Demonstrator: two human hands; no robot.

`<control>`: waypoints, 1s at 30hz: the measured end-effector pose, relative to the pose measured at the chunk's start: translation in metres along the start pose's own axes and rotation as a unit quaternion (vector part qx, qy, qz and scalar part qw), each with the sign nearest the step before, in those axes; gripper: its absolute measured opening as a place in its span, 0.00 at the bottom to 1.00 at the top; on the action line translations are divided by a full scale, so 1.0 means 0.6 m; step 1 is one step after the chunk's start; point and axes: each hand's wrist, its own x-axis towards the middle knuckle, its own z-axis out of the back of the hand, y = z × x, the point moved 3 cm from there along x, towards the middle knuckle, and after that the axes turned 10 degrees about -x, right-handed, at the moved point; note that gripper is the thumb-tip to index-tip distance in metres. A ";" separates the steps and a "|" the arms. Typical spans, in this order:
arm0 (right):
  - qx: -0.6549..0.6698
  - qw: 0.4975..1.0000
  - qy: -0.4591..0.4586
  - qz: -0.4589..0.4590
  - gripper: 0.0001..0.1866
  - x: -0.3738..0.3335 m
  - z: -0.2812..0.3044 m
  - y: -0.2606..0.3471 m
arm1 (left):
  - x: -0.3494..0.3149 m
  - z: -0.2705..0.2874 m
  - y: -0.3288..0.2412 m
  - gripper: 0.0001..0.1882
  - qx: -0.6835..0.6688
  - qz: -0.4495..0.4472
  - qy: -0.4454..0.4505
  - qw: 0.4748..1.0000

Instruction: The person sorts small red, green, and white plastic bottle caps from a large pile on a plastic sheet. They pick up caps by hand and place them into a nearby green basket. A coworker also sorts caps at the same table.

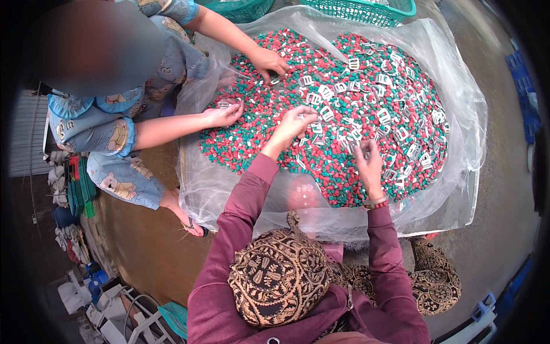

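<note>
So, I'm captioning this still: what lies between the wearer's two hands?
In the head view, white slotted buckles lie among red and green pellets between the left hand and the right hand.

The head camera looks steeply down from above the person and faces forward over the desk (471, 192). It is near enough that the left hand (293, 127) and right hand (368, 163) appear centrally, while its wide view also includes the surrounding floor (150, 252).

Silvery slotted buckles (384, 117) on red-green-white pebble-like bits (258, 135), bits on translucent plastic sheeting (471, 114). Green plastic baskets (350, 12) behind, blue-clad co-worker (175, 54) left.
</note>
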 end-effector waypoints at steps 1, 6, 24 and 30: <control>0.125 0.990 0.003 -0.065 0.07 0.000 0.009 -0.005 | 0.012 -0.008 0.004 0.18 0.264 -0.116 -0.039 0.957; 0.607 0.747 0.090 -0.257 0.05 -0.014 0.081 0.009 | 0.026 -0.054 0.023 0.20 0.563 -0.166 -0.100 0.804; -0.387 0.910 0.114 0.101 0.11 0.052 -0.070 -0.023 | 0.018 -0.021 -0.084 0.12 -0.136 -0.045 0.057 0.988; -0.245 0.961 0.124 0.043 0.09 -0.001 -0.046 -0.002 | 0.081 -0.062 -0.009 0.25 0.551 -0.173 -0.086 0.812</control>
